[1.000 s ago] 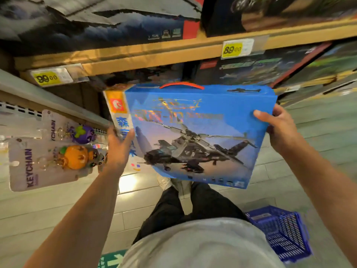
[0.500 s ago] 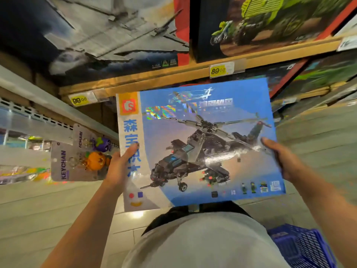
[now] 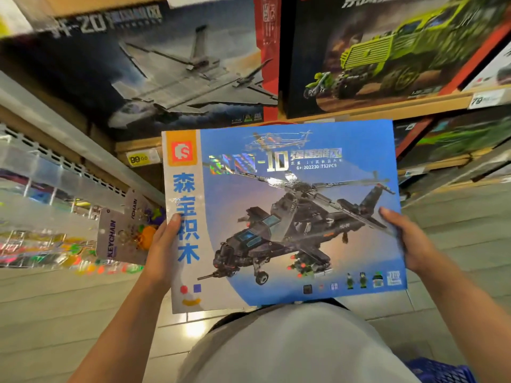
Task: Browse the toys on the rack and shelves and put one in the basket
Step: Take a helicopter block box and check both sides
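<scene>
I hold a large blue helicopter building-block box [image 3: 290, 211] upright in front of my chest, its front face turned to me. My left hand [image 3: 163, 250] grips its left edge, thumb on the white side strip. My right hand [image 3: 409, 241] grips its right edge, thumb on the front. Only a corner of the blue plastic basket [image 3: 439, 371] shows on the floor at the bottom right, mostly hidden behind my body.
A wooden shelf [image 3: 387, 109] above carries a grey jet box [image 3: 171, 67] and a green truck box [image 3: 387, 51], with more boxes below at right. Keychain cards [image 3: 121, 233] hang from a rack on the left. Yellow price tags [image 3: 141, 158] mark the shelf edges. Tiled floor lies below.
Both hands have tilted the box up from flat-lying to facing me and drawn it closer. My view has risen toward the shelves, and the basket has slid almost out of view.
</scene>
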